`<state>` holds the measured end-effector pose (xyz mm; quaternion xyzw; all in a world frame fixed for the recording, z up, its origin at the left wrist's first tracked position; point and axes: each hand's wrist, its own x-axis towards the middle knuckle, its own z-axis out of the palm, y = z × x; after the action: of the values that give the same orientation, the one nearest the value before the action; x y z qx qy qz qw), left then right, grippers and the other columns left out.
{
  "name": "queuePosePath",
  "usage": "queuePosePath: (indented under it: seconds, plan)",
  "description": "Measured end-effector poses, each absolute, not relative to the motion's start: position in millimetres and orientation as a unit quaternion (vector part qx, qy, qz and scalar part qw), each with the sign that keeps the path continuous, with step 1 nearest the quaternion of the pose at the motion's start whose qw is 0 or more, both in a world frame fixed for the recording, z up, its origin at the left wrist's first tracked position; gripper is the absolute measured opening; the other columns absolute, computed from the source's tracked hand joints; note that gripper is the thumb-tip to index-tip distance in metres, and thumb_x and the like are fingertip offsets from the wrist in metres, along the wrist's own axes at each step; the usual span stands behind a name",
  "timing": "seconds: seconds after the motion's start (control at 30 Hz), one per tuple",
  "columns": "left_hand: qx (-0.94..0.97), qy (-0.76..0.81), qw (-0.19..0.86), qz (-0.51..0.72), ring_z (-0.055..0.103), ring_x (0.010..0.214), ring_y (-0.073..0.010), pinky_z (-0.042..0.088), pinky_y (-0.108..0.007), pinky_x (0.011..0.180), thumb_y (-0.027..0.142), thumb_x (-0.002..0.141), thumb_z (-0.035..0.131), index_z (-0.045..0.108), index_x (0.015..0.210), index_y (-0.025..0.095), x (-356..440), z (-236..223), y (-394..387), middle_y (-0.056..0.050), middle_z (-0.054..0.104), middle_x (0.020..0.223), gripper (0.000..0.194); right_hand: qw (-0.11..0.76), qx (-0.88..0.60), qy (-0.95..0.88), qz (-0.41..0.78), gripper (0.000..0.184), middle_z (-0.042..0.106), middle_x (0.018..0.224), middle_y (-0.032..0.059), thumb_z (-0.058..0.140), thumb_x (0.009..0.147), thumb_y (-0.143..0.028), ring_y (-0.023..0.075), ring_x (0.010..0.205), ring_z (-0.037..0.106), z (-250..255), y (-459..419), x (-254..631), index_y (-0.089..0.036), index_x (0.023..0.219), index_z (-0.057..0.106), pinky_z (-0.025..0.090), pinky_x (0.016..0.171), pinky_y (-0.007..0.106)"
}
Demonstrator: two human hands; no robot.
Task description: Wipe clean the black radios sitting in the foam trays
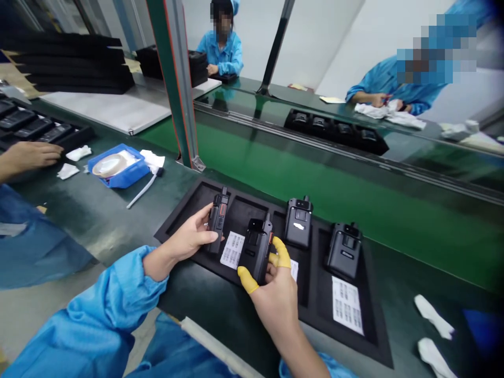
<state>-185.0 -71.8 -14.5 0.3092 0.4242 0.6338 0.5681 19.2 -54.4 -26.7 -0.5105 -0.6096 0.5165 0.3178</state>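
My left hand grips a slim black handheld device upright by its side, with an orange mark on its face. My right hand, with yellow cots on two fingers, holds a wider black handheld device tilted close beside the slim one. Both hands are above a black foam tray with several compartments. Two more black devices stand in its compartments to the right. Printed white paper sheets lie in the tray, one partly hidden under my hands.
A co-worker's hand rests at a tray of black devices on the left, beside a blue bin holding a tape roll. White cloths lie about. A green conveyor runs behind, with further co-workers beyond and stacked black trays at far left.
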Motion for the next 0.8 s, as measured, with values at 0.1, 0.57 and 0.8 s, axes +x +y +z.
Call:
queuePosePath:
  seconds: [0.1, 0.57, 0.8]
  plan:
    - [0.318, 0.427, 0.566, 0.629, 0.059, 0.073, -0.0140, 0.052, -0.028, 0.073, 0.020, 0.057, 0.084, 0.064, 0.109, 0.020, -184.7, -11.4, -69.5, 0.000, 0.063, 0.082, 0.056, 0.321, -0.521, -0.622, 0.488, 0.095, 0.068, 0.109, 0.0100, 0.068, 0.065, -0.038, 0.0237, 0.091, 0.068, -28.3, -52.6, 18.6, -0.018, 0.145, 0.020, 0.055, 0.082, 0.039]
    - [0.325, 0.395, 0.574, 0.639, 0.058, 0.071, -0.0136, 0.047, -0.028, 0.075, 0.019, 0.052, 0.086, 0.068, 0.102, 0.019, -181.2, -10.8, -74.0, 0.000, 0.062, 0.083, 0.054, 0.308, -0.535, -0.630, 0.472, 0.098, 0.067, 0.105, 0.0108, 0.066, 0.068, -0.045, 0.0248, 0.084, 0.068, -32.0, -55.2, 19.4, -0.018, 0.148, 0.016, 0.055, 0.077, 0.038]
    - [0.316, 0.414, 0.581, 0.626, 0.058, 0.075, -0.0139, 0.051, -0.027, 0.070, 0.019, 0.054, 0.086, 0.067, 0.106, 0.022, -183.4, -10.0, -72.3, 0.000, 0.061, 0.089, 0.056, 0.322, -0.528, -0.635, 0.462, 0.097, 0.066, 0.107, 0.0101, 0.066, 0.067, -0.035, 0.0234, 0.088, 0.067, -29.7, -54.5, 16.3, -0.016, 0.148, 0.015, 0.053, 0.082, 0.039]
